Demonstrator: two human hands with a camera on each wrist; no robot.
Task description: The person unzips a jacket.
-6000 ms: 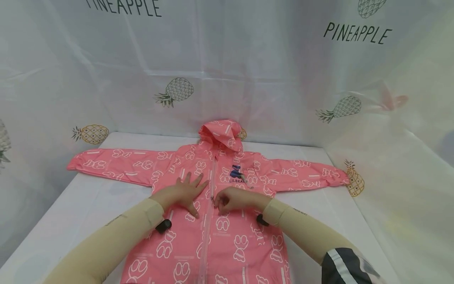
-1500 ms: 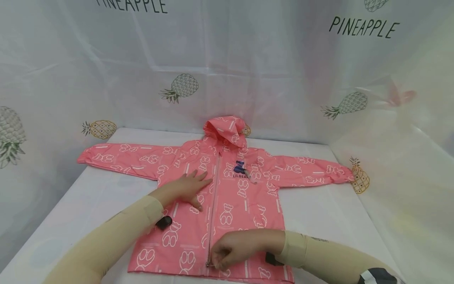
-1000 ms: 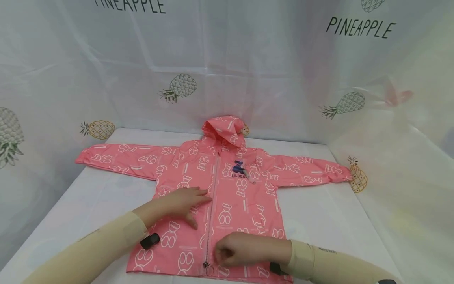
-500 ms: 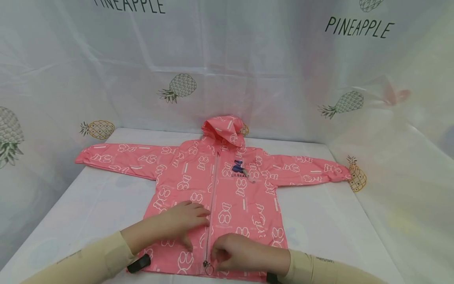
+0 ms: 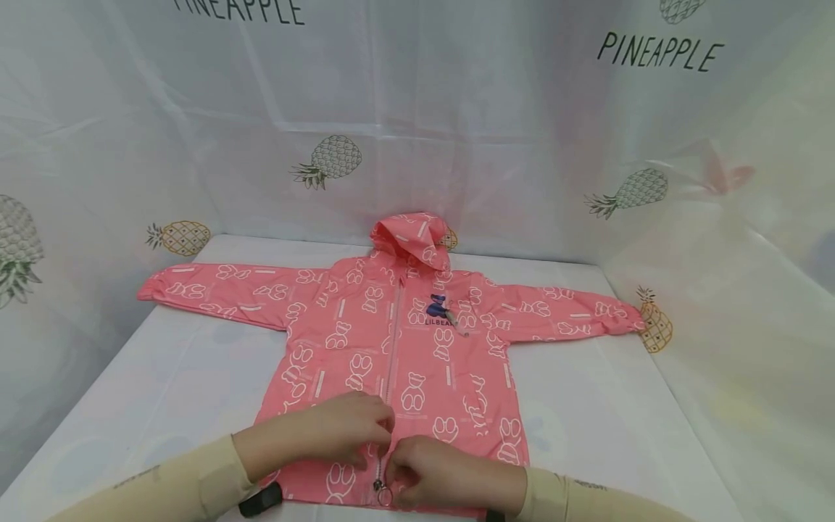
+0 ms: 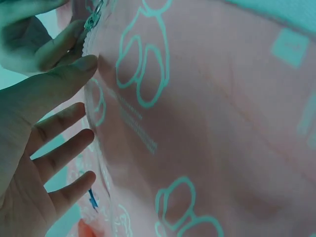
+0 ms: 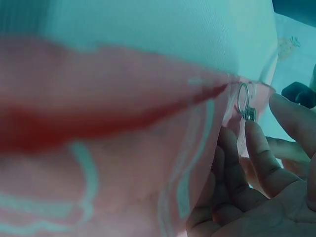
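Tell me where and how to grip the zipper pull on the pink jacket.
Probably best pinched by its ring, finger and thumb coming in from the side of the right hand. The ring is a thin, hollow loop reaching from the slider toward the hem, so it should offer a clear hold, and that hand is close beside it.

The left hand (image 5: 342, 429) hides part of the zipper (image 5: 394, 344); the right sleeve's (image 5: 551, 496) lettering (image 5: 590, 485) (dark, tiny) is unreadable.
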